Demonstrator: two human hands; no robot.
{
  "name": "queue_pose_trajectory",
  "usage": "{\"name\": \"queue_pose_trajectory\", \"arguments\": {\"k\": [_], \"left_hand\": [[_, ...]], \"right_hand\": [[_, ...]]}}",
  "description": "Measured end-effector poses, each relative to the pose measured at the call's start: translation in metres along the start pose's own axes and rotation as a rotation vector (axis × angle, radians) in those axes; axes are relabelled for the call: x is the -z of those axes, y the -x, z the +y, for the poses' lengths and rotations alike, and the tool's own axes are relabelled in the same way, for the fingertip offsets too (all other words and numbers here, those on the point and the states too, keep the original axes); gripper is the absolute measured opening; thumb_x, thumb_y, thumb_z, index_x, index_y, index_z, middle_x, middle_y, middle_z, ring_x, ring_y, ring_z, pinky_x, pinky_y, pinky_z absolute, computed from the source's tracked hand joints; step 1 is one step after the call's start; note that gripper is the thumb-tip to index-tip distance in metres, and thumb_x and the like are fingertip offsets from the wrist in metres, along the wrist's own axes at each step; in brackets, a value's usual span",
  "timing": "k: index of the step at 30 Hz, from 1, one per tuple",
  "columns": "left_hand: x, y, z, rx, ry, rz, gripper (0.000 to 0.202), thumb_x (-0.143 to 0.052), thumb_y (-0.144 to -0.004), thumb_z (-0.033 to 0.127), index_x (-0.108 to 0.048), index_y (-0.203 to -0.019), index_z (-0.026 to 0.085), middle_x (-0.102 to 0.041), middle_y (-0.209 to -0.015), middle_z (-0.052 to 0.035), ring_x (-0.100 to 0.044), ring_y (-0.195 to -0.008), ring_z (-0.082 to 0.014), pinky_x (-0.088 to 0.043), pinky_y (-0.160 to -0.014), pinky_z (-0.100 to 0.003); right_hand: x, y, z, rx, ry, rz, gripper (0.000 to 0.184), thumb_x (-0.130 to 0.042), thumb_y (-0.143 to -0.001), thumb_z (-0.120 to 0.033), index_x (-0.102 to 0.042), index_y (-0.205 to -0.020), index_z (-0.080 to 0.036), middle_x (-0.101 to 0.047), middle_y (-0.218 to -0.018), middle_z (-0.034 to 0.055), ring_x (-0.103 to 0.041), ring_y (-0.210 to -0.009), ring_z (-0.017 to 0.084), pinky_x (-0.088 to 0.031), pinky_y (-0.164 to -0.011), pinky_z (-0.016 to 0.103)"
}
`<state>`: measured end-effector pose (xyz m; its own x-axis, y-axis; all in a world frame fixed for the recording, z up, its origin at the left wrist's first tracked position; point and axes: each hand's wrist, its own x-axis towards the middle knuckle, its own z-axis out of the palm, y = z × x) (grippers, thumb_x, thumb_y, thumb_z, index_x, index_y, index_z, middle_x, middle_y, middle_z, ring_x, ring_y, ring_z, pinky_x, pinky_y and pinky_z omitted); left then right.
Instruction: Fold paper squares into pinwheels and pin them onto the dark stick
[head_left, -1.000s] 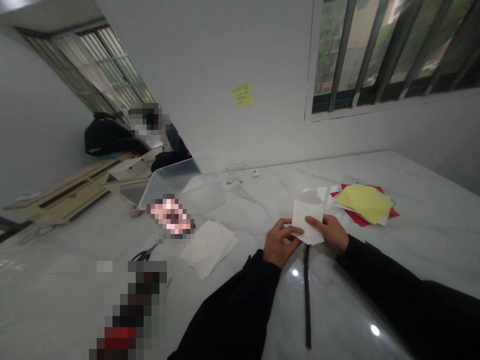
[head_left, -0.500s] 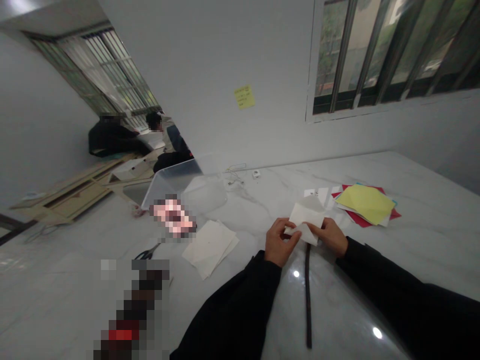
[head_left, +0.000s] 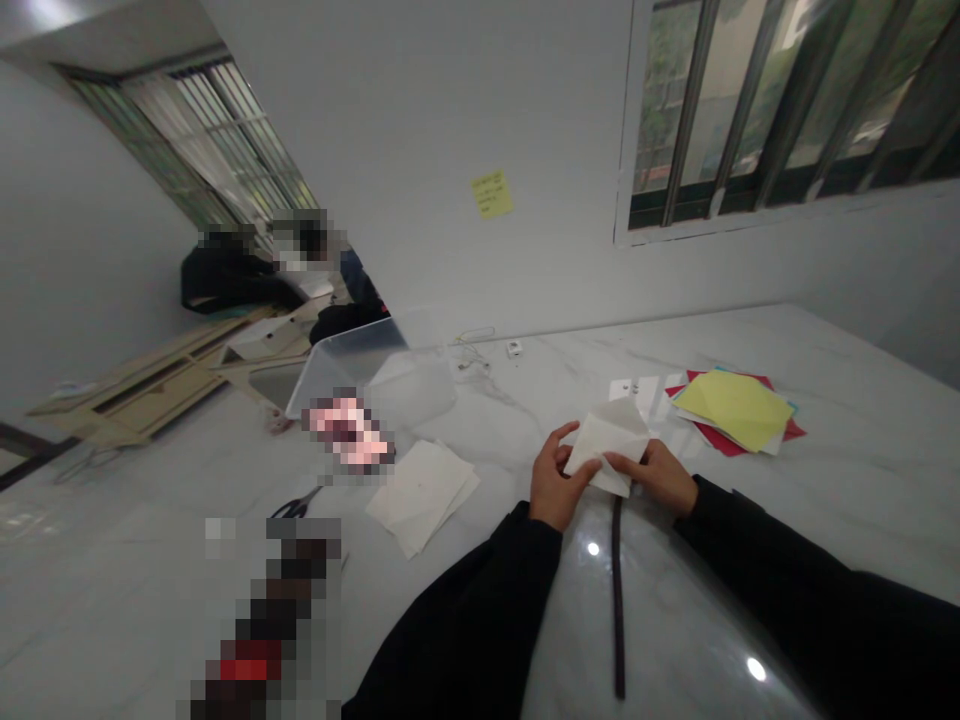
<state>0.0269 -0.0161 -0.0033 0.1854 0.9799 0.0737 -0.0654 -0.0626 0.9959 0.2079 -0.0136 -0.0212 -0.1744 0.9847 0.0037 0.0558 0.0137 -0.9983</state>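
Both my hands hold a folded white paper (head_left: pixel 604 440) just above the white marble table (head_left: pixel 525 400). My left hand (head_left: pixel 553 487) pinches its left edge with thumb and fingers closed. My right hand (head_left: pixel 660 475) pinches its lower right edge, thumb on top. The paper is tilted, its upper flap folded over. A thin dark strap (head_left: pixel 616 590) runs from under the paper toward me across the table.
A stack of coloured paper sheets (head_left: pixel 735 408), yellow on top, lies to the right. White sheets (head_left: pixel 421 492) and scissors (head_left: pixel 294 506) lie to the left, with a clear plastic box (head_left: pixel 375 375) behind. Other people sit at a wooden desk (head_left: pixel 142 385) far left.
The white paper has gone from standing upright to tilted and folded lower between my hands. My hands have stayed nearly in place.
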Motion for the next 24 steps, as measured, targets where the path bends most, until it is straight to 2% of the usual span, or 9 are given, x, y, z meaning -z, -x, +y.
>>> {"name": "queue_pose_trajectory", "arguments": {"k": [3,6,10,15,24], "left_hand": [[0.0013,-0.0008,-0.0008,0.009,-0.025,0.016,0.053,-0.076,-0.071,0.031,-0.058,-0.118,0.016,-0.071,-0.091,-0.0073,-0.066,-0.076,-0.0177,-0.051,-0.065,-0.025],[0.0025,-0.0017,-0.0019,-0.004,-0.008,0.029,0.041,-0.075,-0.072,0.031,-0.062,-0.108,0.014,-0.072,-0.097,-0.0091,-0.067,-0.083,-0.0192,-0.052,-0.069,-0.025],[0.0037,-0.0031,-0.0024,0.006,-0.030,0.046,0.032,-0.074,-0.073,0.033,-0.065,-0.096,0.013,-0.071,-0.090,-0.0076,-0.065,-0.078,-0.0185,-0.051,-0.065,-0.025],[0.0047,-0.0038,-0.0021,0.010,-0.061,0.053,0.030,-0.074,-0.073,0.035,-0.067,-0.091,0.013,-0.072,-0.087,-0.0068,-0.065,-0.076,-0.0181,-0.050,-0.067,-0.026],[0.0049,-0.0040,0.0012,0.042,-0.065,0.075,0.029,-0.073,-0.072,0.037,-0.069,-0.087,0.013,-0.071,-0.080,-0.0055,-0.064,-0.070,-0.0173,-0.049,-0.061,-0.025]], "right_hand": [[0.0012,-0.0009,-0.0017,-0.019,0.012,0.012,0.046,-0.067,-0.077,-0.054,-0.072,-0.093,-0.011,-0.075,-0.090,0.0103,-0.067,-0.078,0.024,-0.052,-0.071,0.034],[0.0029,-0.0021,-0.0008,-0.027,0.024,0.013,0.047,-0.063,-0.079,-0.057,-0.069,-0.083,-0.011,-0.070,-0.075,0.0068,-0.059,-0.063,0.018,-0.045,-0.059,0.029],[0.0029,-0.0030,0.0025,-0.042,0.052,0.006,0.049,-0.060,-0.080,-0.059,-0.065,-0.072,-0.012,-0.060,-0.060,0.0017,-0.048,-0.054,0.012,-0.036,-0.052,0.026],[0.0007,-0.0030,0.0022,-0.028,0.065,0.002,0.049,-0.061,-0.078,-0.061,-0.060,-0.063,-0.014,-0.054,-0.056,-0.0002,-0.045,-0.053,0.012,-0.034,-0.052,0.026],[0.0004,-0.0037,0.0051,-0.031,0.076,0.000,0.051,-0.059,-0.078,-0.063,-0.060,-0.066,-0.013,-0.052,-0.056,-0.0009,-0.043,-0.053,0.011,-0.031,-0.051,0.026]]}}
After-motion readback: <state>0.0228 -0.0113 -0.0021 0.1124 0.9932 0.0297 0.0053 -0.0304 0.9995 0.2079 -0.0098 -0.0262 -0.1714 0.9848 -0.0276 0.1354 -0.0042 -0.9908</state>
